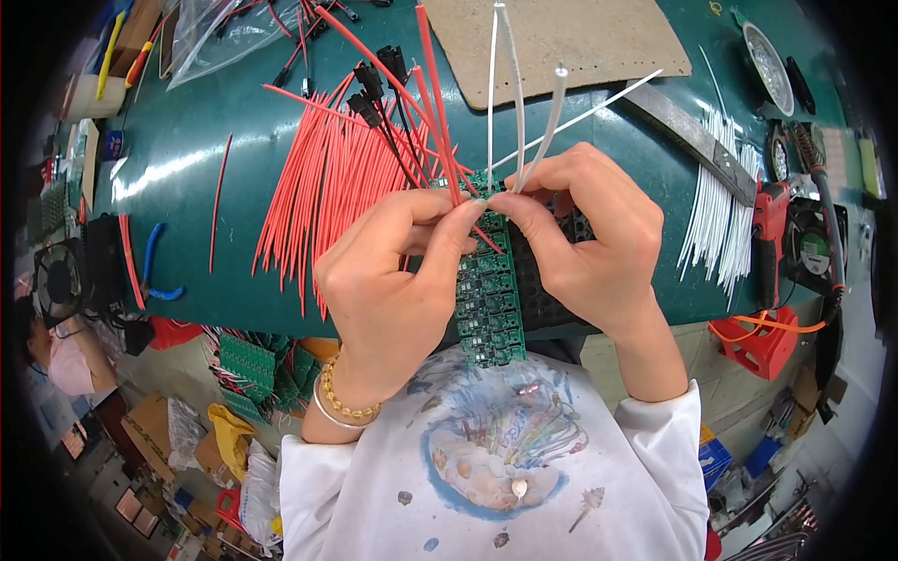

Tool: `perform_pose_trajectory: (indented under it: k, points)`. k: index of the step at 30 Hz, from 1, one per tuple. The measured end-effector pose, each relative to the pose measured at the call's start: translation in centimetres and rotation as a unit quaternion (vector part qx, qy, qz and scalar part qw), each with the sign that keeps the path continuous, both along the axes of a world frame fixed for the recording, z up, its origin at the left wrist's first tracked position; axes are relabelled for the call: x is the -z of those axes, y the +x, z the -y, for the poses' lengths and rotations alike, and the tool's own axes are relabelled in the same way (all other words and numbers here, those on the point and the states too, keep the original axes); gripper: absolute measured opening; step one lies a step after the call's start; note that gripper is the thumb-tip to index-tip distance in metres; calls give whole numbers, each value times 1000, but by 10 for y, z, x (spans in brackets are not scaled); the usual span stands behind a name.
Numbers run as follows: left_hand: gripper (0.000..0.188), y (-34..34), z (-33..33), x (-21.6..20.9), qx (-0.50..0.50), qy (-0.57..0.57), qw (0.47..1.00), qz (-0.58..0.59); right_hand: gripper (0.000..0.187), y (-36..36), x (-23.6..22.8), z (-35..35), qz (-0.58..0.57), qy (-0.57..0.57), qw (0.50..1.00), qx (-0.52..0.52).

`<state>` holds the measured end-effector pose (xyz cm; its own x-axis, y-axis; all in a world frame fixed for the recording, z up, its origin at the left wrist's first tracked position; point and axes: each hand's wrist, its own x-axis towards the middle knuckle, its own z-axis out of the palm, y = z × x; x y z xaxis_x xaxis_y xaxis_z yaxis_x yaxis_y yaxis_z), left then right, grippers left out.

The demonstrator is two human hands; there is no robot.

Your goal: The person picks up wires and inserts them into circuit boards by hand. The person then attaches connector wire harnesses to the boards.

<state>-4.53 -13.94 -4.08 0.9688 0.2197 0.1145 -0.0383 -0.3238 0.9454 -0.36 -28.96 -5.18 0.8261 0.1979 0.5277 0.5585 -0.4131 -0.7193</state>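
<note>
A long green circuit board panel (488,313) with rows of small boards runs from under my fingertips toward my lap. My left hand (398,252) is closed in a pinch at the panel's far part, on red wires (432,103) that rise from its fingers. Close beside it, my right hand (594,238) pinches white wires (513,89) that stand upright and curve. The fingertips of both hands nearly meet over the board, hiding the wire ends. Black connectors (368,98) on dark leads rise just beyond my left hand.
A heap of red wires (304,187) lies left of my hands. White wires (716,215) lie at right under a metal bar (687,140). A red-handled tool (771,234) and a fan (812,248) sit far right. Below the table edge are more circuit boards (248,365). Another person (75,360) is far left.
</note>
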Motion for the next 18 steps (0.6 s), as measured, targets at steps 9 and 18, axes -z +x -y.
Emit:
perform_pose_trajectory:
  k: [9,18]
  points:
    - [8,-1,0,-4,0,12,1000,-11,17,0,-1,0,-3,-3,1000,-4]
    - [5,-14,-7,-12,-14,-36,999,26,17,1,-2,0,27,-17,999,0]
